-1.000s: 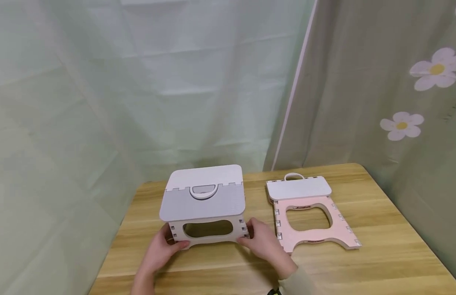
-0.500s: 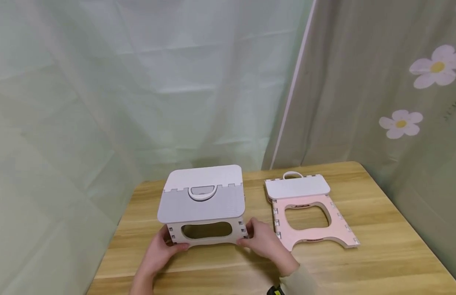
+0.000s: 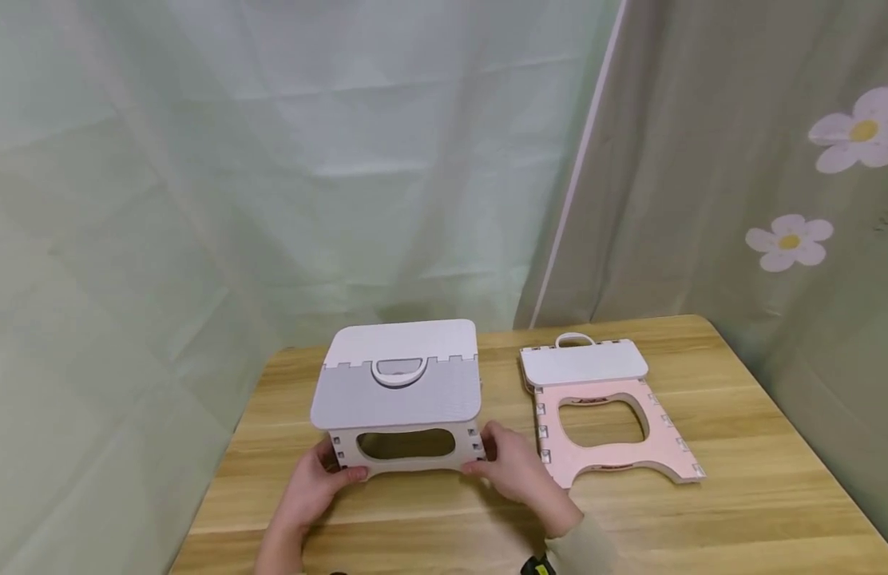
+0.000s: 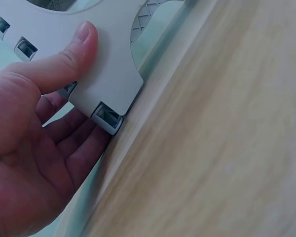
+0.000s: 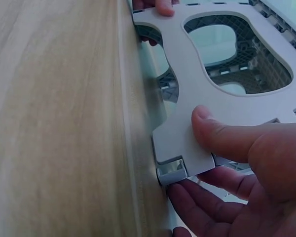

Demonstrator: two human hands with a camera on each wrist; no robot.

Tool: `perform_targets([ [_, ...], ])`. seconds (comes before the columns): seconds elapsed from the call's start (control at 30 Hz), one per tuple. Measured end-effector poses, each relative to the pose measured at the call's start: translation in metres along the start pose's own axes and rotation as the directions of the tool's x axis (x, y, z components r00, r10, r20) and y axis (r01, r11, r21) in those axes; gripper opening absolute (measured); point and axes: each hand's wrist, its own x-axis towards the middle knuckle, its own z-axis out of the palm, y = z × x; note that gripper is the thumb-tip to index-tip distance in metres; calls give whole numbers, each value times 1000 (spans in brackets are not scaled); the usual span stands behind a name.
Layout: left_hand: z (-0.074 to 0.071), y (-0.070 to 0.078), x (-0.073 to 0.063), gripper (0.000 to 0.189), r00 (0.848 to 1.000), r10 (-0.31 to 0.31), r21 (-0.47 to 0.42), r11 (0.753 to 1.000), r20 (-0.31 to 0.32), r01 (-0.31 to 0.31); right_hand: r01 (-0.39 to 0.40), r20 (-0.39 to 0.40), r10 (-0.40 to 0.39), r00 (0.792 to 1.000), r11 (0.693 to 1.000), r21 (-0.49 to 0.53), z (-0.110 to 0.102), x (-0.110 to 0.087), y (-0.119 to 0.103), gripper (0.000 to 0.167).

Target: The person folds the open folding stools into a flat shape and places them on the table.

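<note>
Watching through the head camera, I take the white stool (image 3: 398,406) as my landmark; it stands unfolded on or just above the wooden table (image 3: 760,479), and I can't tell whether every foot bears. Its seat is spread, with the handle (image 3: 399,378) at the seam and the pierced leg panel facing the person. The left hand (image 3: 313,487) grips the stool's near left leg, and the right hand (image 3: 514,467) holds the near right one; in both wrist views the thumb presses the front face while fingers curl behind. I judge this low, matched hold is meant to keep the stool square and steady its legs. To the right of the white stool, the pink stool (image 3: 609,457) lies flattened, its leg panel toward the person, apparently set aside so the two don't foul each other. The right hand fills much of the gap between them, so I'd count rightward room as tight. Left of the white stool, a strip of wood runs to the table's edge; behind it, the back edge is near, with the pale curtain (image 3: 415,200) just beyond. Most room lies in front, between the forearms.
</note>
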Motion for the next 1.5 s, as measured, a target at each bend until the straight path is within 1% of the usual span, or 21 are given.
perform_targets([
  [0.2, 0, 1, 1, 54, 1000, -4, -30, 1000, 1, 4, 12, 3, -12, 1000, 1000, 8, 1, 0, 1, 39],
  [0.3, 1, 2, 2, 50, 1000, -2, -40, 999, 5, 2, 2, 4, -2, 1000, 1000, -5, 2, 1, 3, 39],
  [0.4, 2, 2, 2, 49, 1000, 3, -30, 1000, 14, -3, -14, 5, 15, 1000, 1000, -23, 2, 0, 5, 39],
  [0.57, 2, 4, 3, 50, 1000, -12, -41, 999, 19, 13, -19, 15, 19, 1000, 1000, -23, 1, 2, 6, 39],
  [0.7, 2, 4, 5, 51, 1000, -10, -38, 999, 21, 10, -8, 15, 8, 1000, 1000, -23, 0, 4, 5, 38],
  [0.9, 1, 4, 4, 49, 1000, 0, -17, 1000, 28, 1, -8, 10, 8, 1000, 1000, -28, 2, 3, 6, 37],
  [1.17, 0, 3, 2, 48, 1000, -14, 17, 1000, 22, 14, 2, 7, -1, 1000, 999, -37, 5, 3, 7, 37],
  [1.3, 1, 3, 0, 47, 1000, -12, -3, 1000, 24, 12, 5, 9, -5, 1000, 999, -46, 6, 2, 7, 37],
  [1.5, 2, 2, 0, 46, 1000, -7, -9, 1000, 25, 8, 0, 11, 0, 1000, 999, -51, 5, 3, 6, 37],
])
